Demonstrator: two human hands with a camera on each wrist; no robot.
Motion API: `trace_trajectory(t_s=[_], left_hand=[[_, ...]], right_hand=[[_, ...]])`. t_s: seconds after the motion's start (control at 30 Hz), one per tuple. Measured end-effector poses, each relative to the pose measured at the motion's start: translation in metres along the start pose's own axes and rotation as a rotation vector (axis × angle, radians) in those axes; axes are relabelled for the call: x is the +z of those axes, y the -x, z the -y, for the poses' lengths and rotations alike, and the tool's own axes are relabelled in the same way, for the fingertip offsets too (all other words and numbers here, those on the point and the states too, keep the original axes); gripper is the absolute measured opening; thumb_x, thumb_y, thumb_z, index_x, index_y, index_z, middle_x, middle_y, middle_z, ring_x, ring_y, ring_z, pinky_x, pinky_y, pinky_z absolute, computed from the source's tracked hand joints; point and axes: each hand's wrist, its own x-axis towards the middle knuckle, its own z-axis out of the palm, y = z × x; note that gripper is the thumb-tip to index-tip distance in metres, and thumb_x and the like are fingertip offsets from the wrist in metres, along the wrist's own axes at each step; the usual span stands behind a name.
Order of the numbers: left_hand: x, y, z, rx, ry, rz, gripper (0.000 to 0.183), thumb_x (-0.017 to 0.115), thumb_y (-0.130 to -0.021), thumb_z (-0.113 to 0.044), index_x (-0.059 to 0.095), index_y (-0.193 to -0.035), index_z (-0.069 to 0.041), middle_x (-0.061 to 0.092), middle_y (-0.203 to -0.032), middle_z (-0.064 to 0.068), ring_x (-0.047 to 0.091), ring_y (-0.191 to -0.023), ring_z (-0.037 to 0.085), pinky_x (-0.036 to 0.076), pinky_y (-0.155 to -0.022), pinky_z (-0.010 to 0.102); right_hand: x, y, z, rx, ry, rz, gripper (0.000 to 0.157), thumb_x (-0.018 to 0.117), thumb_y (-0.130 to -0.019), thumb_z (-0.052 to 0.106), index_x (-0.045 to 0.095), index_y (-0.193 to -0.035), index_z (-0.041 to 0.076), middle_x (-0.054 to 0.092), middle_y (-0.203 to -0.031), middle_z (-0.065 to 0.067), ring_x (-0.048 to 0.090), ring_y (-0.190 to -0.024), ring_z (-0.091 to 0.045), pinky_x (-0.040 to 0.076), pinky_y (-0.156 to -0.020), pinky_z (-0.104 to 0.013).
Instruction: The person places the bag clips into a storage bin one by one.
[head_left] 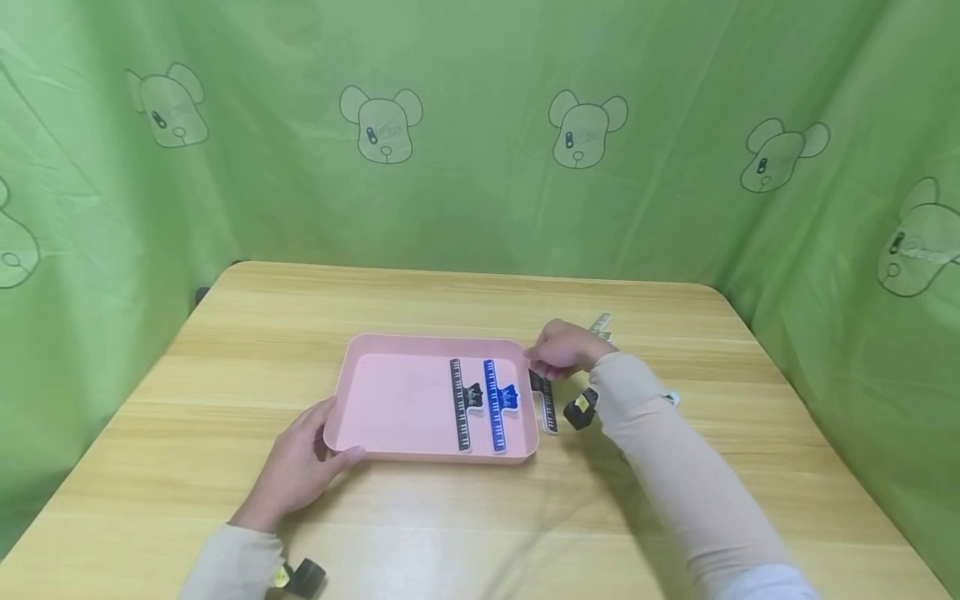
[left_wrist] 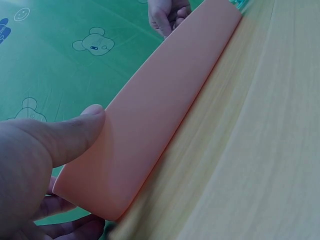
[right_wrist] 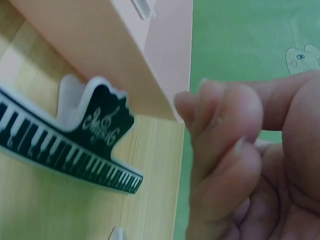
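Observation:
A pink tray (head_left: pixel 405 400) stands on the table with two piano-key clips in its right part: a black clip (head_left: pixel 461 407) and a blue clip (head_left: pixel 496 407). My left hand (head_left: pixel 296 462) grips the near left corner, thumb (left_wrist: pixel 82 130) on the rim and fingers round the outside. At the far right corner is my right hand (head_left: pixel 564 346), its fingers (right_wrist: pixel 220 130) curled and a fingertip at the rim. Just outside the tray's right wall lies another black clip (right_wrist: pixel 70 137), marked "Music", below the right hand.
Beyond the right wrist shows part of a pale clip-like thing (head_left: pixel 601 323), half hidden. A small light teal piece (head_left: pixel 672 398) peeks out by the right forearm. The wooden table (head_left: pixel 420 525) is bordered by green curtains (head_left: pixel 480 208) at the back and sides.

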Motion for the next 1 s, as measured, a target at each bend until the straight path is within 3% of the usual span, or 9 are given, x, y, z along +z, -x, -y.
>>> trace_trajectory(t_s=[0.43,0.73,1.0], left_hand=[[0.000,0.000,-0.001,0.011,-0.005,-0.003,0.081,0.078,-0.082,-0.036,0.040,-0.144,0.001,0.047,-0.140,0.023,0.045,-0.127,0.043,0.038,-0.103,0.059],[-0.001,0.001,-0.002,0.010,0.006,-0.004,0.082,0.079,-0.082,-0.035,0.040,-0.144,0.002,0.048,-0.140,0.024,0.046,-0.125,0.043,0.039,-0.103,0.059],[-0.001,0.001,-0.002,0.006,-0.005,-0.004,0.082,0.078,-0.082,-0.036,0.040,-0.143,0.003,0.047,-0.140,0.025,0.045,-0.126,0.044,0.037,-0.103,0.060]], right_hand=[[-0.017,-0.009,-0.027,0.035,-0.087,-0.151,0.034,0.052,-0.100,0.021,0.066,-0.097,-0.010,0.066,-0.076,-0.013,0.053,-0.053,-0.009,0.050,-0.052,-0.021],[-0.020,-0.015,-0.045,0.066,-0.149,-0.243,0.032,0.053,-0.099,0.018,0.065,-0.103,-0.012,0.064,-0.070,-0.006,0.056,-0.056,-0.010,0.054,-0.059,-0.024],[-0.024,-0.016,-0.053,0.082,-0.190,-0.289,0.037,0.051,-0.099,0.022,0.063,-0.106,-0.012,0.066,-0.080,-0.010,0.062,-0.063,-0.014,0.056,-0.062,-0.025]])
